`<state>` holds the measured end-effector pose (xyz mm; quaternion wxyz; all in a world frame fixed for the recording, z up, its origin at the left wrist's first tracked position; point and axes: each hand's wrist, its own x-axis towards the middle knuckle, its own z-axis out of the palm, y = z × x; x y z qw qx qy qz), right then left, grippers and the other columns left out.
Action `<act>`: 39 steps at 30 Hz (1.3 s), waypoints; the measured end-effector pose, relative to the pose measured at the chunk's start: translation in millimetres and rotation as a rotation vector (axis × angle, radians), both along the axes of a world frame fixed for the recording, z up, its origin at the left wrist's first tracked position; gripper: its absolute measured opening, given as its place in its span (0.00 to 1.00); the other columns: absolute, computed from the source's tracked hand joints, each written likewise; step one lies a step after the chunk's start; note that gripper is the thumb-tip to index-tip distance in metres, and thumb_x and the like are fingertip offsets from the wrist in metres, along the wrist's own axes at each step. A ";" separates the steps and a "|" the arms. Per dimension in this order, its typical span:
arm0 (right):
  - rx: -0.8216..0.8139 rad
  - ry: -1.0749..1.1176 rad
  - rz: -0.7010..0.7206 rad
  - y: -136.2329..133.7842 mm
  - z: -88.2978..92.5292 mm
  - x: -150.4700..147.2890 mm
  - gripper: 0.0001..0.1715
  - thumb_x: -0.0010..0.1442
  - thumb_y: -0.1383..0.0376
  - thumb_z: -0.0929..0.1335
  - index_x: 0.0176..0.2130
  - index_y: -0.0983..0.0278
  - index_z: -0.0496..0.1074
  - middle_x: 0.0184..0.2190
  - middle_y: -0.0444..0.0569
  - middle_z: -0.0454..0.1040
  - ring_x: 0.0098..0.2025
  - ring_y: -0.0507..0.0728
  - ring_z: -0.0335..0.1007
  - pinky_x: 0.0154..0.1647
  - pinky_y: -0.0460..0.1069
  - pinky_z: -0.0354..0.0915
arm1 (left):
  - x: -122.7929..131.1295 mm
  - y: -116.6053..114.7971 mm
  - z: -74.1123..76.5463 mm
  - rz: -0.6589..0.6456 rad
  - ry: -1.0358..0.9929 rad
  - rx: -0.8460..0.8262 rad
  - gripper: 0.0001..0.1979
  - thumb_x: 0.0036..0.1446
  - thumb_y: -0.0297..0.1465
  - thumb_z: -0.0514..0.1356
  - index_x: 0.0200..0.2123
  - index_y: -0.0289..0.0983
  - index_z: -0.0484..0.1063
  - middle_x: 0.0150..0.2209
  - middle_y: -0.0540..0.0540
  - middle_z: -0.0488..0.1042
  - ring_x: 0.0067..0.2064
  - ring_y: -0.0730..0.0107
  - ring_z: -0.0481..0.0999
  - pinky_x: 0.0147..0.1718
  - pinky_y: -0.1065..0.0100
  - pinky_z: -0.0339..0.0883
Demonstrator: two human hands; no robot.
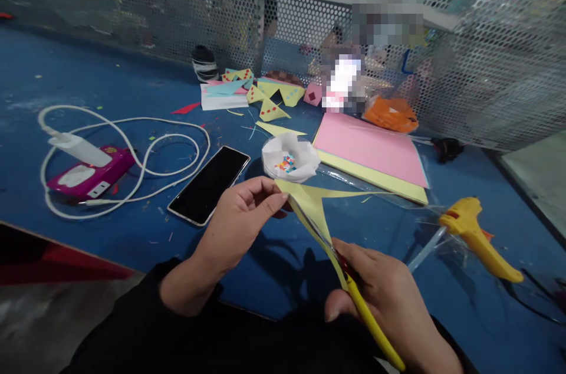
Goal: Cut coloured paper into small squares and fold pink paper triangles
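Observation:
My left hand [241, 217] pinches the upper corner of a yellow paper piece [312, 202] held just above the blue table [66, 67]. In my right hand [384, 297] are yellow-handled scissors [354, 288], fingers closed round the handles; the blades run up along the paper's lower edge. The paper has pointed arms, one stretching right towards the paper stack. A white paper cup liner [289, 156] with small coloured bits sits just behind the paper.
A black phone [209, 184] lies left of my hands. Farther left are a pink power bank [91, 176] and a white cable [132, 144]. Pink and yellow sheets [369, 153], a yellow glue gun [480, 238], folded paper shapes [269, 97] and a perforated metal screen [486, 67] stand behind.

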<state>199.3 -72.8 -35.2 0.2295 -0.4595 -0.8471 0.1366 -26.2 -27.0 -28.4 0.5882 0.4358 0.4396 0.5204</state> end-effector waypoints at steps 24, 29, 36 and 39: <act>0.029 0.026 -0.048 -1.9 -4.7 -4.4 0.43 0.57 0.32 0.63 0.43 0.67 0.76 0.27 0.51 0.80 0.22 0.58 0.76 0.20 0.51 0.68 | 1.7 -3.3 0.7 -0.028 -0.026 -0.003 0.04 0.57 0.29 0.66 0.30 0.38 0.79 0.28 0.52 0.77 0.31 0.74 0.75 0.36 0.72 0.71; 0.012 0.040 -0.060 -2.3 -6.1 -4.4 0.47 0.52 0.30 0.65 0.46 0.67 0.75 0.26 0.49 0.79 0.22 0.58 0.75 0.20 0.51 0.69 | 0.7 -3.9 -0.3 -0.020 -0.011 0.000 0.04 0.57 0.29 0.66 0.30 0.38 0.78 0.29 0.51 0.78 0.32 0.74 0.75 0.36 0.70 0.71; -0.034 0.058 -0.079 -2.4 -6.0 -4.8 0.57 0.45 0.25 0.62 0.46 0.70 0.76 0.25 0.50 0.78 0.22 0.59 0.75 0.21 0.52 0.70 | -0.9 -3.0 -3.7 -0.048 -0.007 -0.004 0.03 0.57 0.31 0.67 0.31 0.38 0.79 0.29 0.51 0.78 0.32 0.74 0.75 0.35 0.72 0.70; -0.030 0.052 -0.065 -1.9 -4.5 -4.9 0.53 0.47 0.26 0.62 0.44 0.69 0.77 0.24 0.50 0.77 0.22 0.59 0.74 0.22 0.52 0.69 | -0.1 -2.8 -2.5 -0.042 -0.010 -0.019 0.03 0.56 0.31 0.67 0.31 0.38 0.79 0.29 0.52 0.78 0.32 0.75 0.75 0.35 0.73 0.70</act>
